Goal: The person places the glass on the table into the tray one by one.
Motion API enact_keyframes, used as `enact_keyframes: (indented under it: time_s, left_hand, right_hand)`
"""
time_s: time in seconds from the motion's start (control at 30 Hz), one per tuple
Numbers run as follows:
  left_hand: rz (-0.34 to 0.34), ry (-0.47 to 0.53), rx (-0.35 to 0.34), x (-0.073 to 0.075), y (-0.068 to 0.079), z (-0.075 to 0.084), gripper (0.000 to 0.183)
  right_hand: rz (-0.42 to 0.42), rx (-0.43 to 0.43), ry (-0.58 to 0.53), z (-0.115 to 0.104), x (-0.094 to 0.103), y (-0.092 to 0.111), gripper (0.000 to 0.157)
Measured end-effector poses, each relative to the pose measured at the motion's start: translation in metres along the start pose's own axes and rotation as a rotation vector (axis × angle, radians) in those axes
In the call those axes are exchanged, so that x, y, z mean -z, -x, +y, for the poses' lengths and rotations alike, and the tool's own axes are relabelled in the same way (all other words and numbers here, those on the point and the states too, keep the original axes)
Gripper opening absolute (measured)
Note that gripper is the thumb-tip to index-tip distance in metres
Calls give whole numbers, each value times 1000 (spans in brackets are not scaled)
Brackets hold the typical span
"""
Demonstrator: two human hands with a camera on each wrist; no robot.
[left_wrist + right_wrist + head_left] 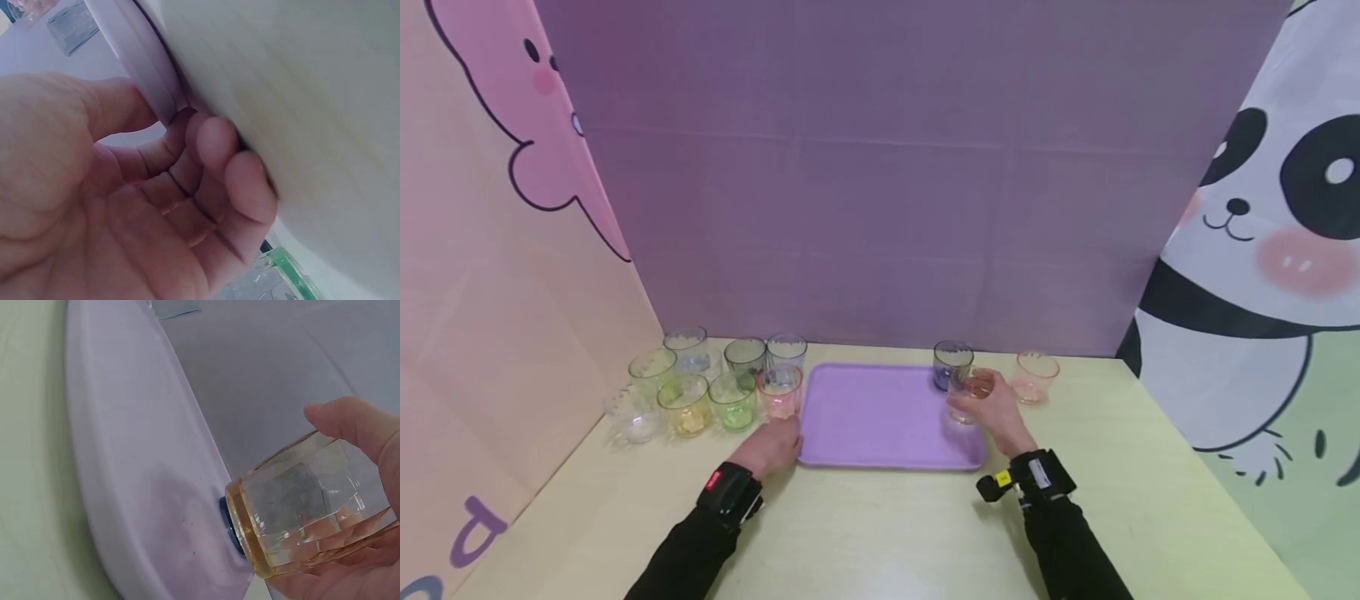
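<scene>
A purple tray lies on the table. At its front left corner my left hand pinches the rim, thumb on top and fingers curled beneath, as the left wrist view shows. My right hand grips a clear amber-tinted drinking glass above the tray's right end. In the right wrist view the thumb lies along one side of this glass and the fingers wrap the other. Right behind it, at the tray's back right corner, stands a dark blue glass.
Several tinted glasses crowd the table left of the tray, among them a pink one, a green one and a yellow one. Another pink glass stands right of the tray. A purple backdrop rises behind the table.
</scene>
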State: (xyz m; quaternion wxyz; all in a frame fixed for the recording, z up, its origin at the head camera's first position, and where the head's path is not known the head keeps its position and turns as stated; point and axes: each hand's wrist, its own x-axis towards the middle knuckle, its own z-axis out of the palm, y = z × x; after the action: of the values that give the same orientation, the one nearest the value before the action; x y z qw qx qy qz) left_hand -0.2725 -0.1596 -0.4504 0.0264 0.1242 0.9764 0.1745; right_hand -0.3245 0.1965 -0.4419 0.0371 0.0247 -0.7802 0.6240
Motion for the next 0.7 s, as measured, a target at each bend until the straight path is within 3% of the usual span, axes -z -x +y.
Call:
enact_keyframes:
  time_s: [0.4, 0.7]
  left_hand:
    - [-16, 7, 23, -1, -1, -3, 18]
    - [14, 8, -18, 0, -1, -2, 18]
  right_hand:
    - [-8, -12, 86, 7, -8, -5, 89]
    - [13, -5, 194, 12, -11, -9, 95]
